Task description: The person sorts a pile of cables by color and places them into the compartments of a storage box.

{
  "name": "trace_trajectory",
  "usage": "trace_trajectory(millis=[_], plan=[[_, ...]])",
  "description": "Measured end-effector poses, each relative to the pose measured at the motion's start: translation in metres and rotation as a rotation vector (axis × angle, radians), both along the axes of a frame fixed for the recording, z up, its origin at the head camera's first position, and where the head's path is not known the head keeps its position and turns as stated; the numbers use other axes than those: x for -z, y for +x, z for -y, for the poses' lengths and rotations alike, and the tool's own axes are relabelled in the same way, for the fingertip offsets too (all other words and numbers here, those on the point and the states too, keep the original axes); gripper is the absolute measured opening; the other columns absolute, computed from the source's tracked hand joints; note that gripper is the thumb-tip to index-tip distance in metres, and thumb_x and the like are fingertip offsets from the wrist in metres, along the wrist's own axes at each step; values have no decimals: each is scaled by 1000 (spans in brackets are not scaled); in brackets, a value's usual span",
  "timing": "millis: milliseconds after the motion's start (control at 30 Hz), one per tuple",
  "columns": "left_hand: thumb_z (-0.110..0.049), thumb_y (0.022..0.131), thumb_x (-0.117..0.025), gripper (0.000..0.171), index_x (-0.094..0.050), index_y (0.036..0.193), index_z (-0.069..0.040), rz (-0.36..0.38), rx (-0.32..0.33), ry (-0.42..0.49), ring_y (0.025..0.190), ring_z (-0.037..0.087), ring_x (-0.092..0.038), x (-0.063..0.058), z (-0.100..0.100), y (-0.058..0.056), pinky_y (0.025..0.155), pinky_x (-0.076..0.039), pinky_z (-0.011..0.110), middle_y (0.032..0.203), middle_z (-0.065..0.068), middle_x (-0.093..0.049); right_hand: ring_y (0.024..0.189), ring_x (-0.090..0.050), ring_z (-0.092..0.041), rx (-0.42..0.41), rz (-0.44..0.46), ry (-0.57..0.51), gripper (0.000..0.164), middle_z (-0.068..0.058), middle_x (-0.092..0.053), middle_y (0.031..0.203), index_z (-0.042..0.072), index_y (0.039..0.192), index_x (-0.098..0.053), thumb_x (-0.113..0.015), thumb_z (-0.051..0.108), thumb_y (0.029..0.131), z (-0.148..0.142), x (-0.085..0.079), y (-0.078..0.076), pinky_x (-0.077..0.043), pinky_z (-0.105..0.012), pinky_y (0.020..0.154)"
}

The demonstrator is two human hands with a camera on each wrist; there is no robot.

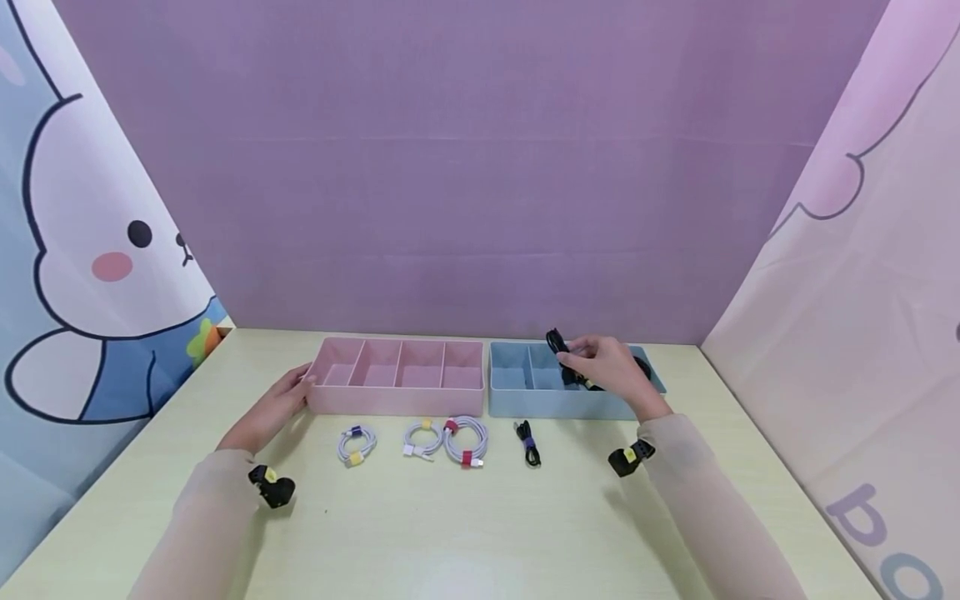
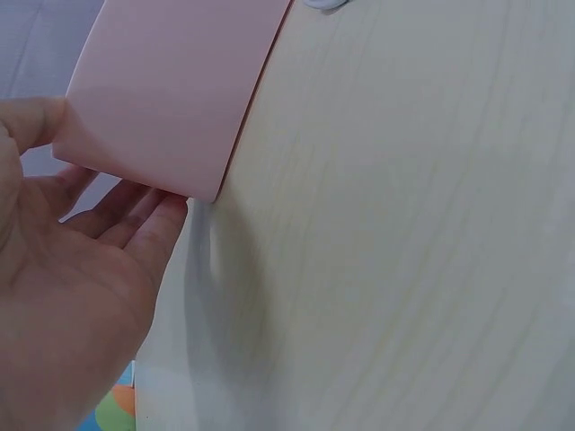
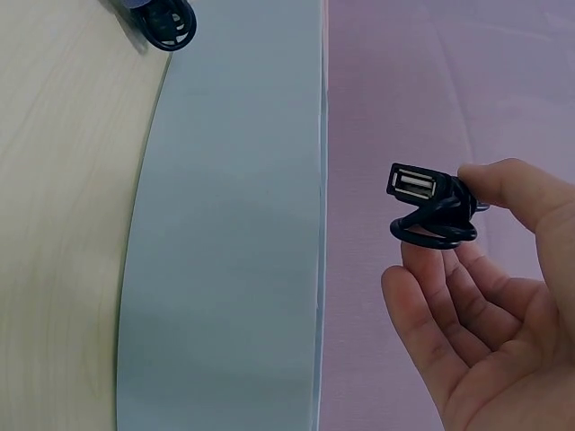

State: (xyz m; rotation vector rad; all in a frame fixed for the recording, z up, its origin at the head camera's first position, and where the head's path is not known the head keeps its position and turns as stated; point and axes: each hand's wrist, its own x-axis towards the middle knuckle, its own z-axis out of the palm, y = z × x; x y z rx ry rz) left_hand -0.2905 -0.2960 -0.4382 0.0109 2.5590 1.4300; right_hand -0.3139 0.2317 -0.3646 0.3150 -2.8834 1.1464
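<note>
My right hand (image 1: 611, 367) pinches a coiled black USB cable (image 1: 557, 342) between thumb and fingertips above the blue divided box (image 1: 558, 406). Its USB socket (image 3: 414, 184) faces the camera in the right wrist view. Other black cables lie in the blue box's right part, partly hidden by the hand. My left hand (image 1: 276, 406) holds the left end of the pink divided box (image 1: 393, 402); in the left wrist view the thumb is at its rim and the fingers (image 2: 157, 238) lie against the end wall. No cables show in the pink box's compartments.
Before the pink box lie three coiled white cables: one with blue and yellow ties (image 1: 356, 446), one with a yellow tie (image 1: 422, 440), one with red ties (image 1: 466, 442). A black cable with a purple tie (image 1: 528, 443) lies before the blue box. A purple curtain (image 1: 480, 183) hangs behind.
</note>
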Motion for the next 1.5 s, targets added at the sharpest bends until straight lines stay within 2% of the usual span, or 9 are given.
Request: trace_trajectory(millis=[133, 333, 967, 1267, 1500], plan=[[-63, 103, -30, 84, 2, 162, -14, 9, 0, 15, 148, 49, -3, 1, 1, 0, 114, -10, 71, 165, 22, 1, 84, -66, -25, 18, 1, 8, 50, -9, -70, 104, 7, 128, -65, -68, 45, 95, 2, 2, -4, -54, -38, 67], [-67, 101, -30, 85, 3, 162, -17, 37, -17, 6, 148, 50, -1, 1, 0, 0, 111, -9, 75, 166, 21, 2, 88, -67, -23, 23, -12, 3, 51, -12, -70, 109, 6, 127, -66, -68, 46, 95, 4, 8, -11, -56, -39, 72], [-67, 101, -30, 86, 3, 162, -16, 28, -15, 7, 148, 50, -1, 2, -1, 2, 111, -9, 74, 166, 21, 1, 91, -66, -27, 24, -1, 60, 46, -17, -67, 115, 2, 123, -66, -68, 39, 96, 8, 15, -21, -57, -42, 73], [-68, 101, -29, 86, 3, 162, -16, 35, -18, -1, 148, 49, -2, 2, -2, 3, 111, -9, 74, 166, 21, 1, 85, -65, -24, 27, -4, 66, 33, -11, -68, 108, 7, 115, -71, -68, 34, 96, 8, 16, -20, -56, -38, 68], [-67, 101, -30, 87, 2, 162, -14, 24, -12, -1, 148, 49, -3, 2, -1, 3, 112, -11, 73, 166, 22, -1, 85, -65, -21, 9, 3, 65, 33, -11, -69, 107, 7, 116, -71, -69, 33, 96, 7, 18, -20, -56, -39, 69]])
